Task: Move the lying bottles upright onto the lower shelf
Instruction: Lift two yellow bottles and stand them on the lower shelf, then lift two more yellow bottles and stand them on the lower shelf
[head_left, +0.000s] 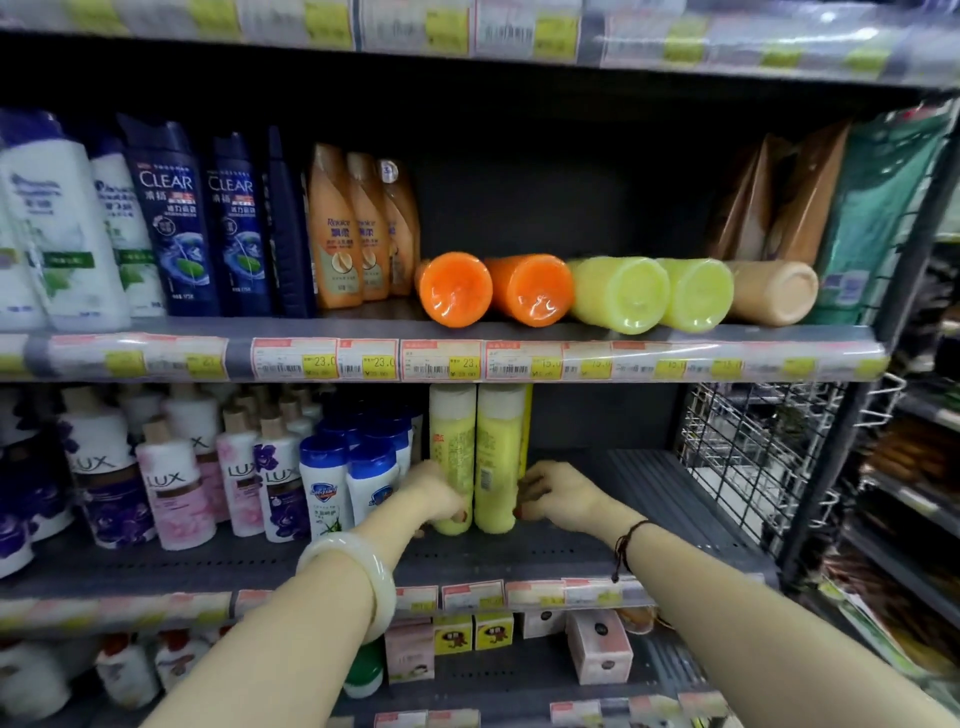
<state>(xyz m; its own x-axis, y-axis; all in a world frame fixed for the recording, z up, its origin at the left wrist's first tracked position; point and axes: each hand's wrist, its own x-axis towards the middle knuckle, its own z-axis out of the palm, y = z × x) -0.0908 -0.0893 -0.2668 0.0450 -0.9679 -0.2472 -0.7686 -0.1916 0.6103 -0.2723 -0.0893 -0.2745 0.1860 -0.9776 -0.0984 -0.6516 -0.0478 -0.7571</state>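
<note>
Several bottles lie on their sides on the upper shelf (519, 348), bases toward me: two orange bottles (456, 288) (535, 291), two yellow-green bottles (621, 293) (696, 293) and a beige bottle (774, 291). On the lower shelf (519, 558) two yellow-green bottles stand upright side by side, caps up. My left hand (436, 493) grips the left standing bottle (453, 447) near its base. My right hand (558, 496) touches the base of the right standing bottle (498, 452); a third yellow one shows behind it.
Upright shampoo bottles (171, 218) fill the upper shelf's left part, brown pouches (779, 197) its right. LUX and blue-capped bottles (332, 483) crowd the lower shelf left of my hands. Bare shelf lies to the right, up to a wire mesh side panel (753, 452). Small boxes (597, 652) sit below.
</note>
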